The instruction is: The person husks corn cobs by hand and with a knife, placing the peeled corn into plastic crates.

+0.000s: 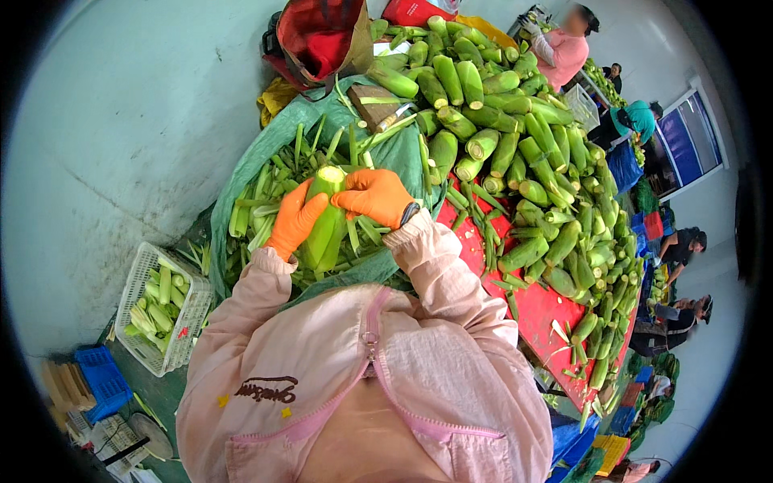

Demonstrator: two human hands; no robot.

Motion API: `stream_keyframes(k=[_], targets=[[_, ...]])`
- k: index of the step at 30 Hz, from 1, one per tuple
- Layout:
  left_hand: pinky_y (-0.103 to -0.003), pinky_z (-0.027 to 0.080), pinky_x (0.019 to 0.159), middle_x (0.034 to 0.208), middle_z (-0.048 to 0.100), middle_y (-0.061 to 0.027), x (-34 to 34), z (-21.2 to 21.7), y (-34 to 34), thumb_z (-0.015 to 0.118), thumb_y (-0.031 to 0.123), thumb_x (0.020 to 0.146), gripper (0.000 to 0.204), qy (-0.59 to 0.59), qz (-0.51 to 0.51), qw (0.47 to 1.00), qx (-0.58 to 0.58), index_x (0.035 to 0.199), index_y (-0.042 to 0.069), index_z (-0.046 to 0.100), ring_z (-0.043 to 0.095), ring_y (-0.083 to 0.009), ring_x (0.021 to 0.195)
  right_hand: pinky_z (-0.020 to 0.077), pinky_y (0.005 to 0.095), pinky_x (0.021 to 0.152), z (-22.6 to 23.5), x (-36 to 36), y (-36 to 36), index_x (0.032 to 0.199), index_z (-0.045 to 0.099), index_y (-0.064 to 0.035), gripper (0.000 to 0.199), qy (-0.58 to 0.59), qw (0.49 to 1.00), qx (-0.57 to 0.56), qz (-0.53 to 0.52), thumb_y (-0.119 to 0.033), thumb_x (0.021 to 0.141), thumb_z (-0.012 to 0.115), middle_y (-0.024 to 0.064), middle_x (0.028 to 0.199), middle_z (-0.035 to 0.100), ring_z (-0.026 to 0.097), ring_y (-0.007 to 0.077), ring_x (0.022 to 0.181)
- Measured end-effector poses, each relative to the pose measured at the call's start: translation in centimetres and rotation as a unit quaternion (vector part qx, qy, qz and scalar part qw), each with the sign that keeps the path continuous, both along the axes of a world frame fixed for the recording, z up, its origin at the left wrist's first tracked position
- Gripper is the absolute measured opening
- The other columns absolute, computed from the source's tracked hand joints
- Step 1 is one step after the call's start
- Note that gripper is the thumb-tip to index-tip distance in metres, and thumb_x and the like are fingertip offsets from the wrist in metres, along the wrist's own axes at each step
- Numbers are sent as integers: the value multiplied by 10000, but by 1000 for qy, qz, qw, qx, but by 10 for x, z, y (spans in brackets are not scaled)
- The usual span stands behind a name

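Note:
An ear of corn (pixel 326 233) in its green husk stands nearly upright before me, its pale cut end facing up. My left hand (pixel 296 221), in an orange glove, grips its left side. Fingers of my right hand (pixel 374 197), gloved too, pinch at the husk near the cut end. Underneath, a green sheet (pixel 241 189) holds a heap of husk strips (pixel 258 197). Just beyond my hands a wooden block (pixel 374 106) lies with a knife-like tool (pixel 396 117) on it.
A large pile of husked-in corn (pixel 515 137) covers the red tabletop (pixel 535 310) to my right. At left stands a white crate (pixel 161 362) with trimmed ears. A red-lined bag (pixel 318 44) sits at the far edge. Several people work along the right, one in pink (pixel 564 56).

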State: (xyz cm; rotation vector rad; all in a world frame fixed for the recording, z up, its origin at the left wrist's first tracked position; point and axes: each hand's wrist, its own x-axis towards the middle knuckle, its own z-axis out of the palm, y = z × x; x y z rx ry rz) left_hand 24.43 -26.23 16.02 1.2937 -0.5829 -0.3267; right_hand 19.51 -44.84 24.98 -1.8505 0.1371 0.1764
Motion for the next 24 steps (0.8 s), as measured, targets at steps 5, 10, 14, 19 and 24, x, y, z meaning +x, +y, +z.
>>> stream_keyframes(k=[5,10,14,19,24], targets=[[-269,434,917,1184,593,-54,-2,1,-2,624,444,927,625,11,-18,1000,3,1322,-25,505,534,-122,1045,510,280,532,-4,-2,-2,716,654,58,226,-2,999,35,-41,-159,755,706,106,773,687,641,149,535],[-271,426,942,1224,586,-53,-3,4,-14,622,424,934,601,44,-54,995,-69,1335,-8,503,533,-128,1076,526,307,502,-28,3,-7,784,658,42,125,4,978,179,-108,-80,771,634,113,768,667,630,209,504],[-277,426,949,1228,587,-45,-6,-5,-30,615,400,944,563,106,44,991,-63,1338,11,512,542,-133,1089,540,313,519,-36,2,-6,885,650,40,141,20,946,282,-157,-41,774,618,124,872,674,628,229,538],[-293,412,983,1227,592,-43,-11,-13,-47,541,432,976,560,138,124,970,-158,1375,45,476,554,-157,1088,555,311,546,-48,3,1,908,635,51,143,11,911,386,-146,-31,799,589,130,891,684,652,233,567],[-368,512,874,1160,627,-110,39,-21,3,533,564,931,593,256,239,893,-281,1220,46,540,615,-244,1001,324,221,463,-67,-15,-85,1061,568,117,300,-95,819,545,-151,-66,825,530,85,897,600,377,80,535]])
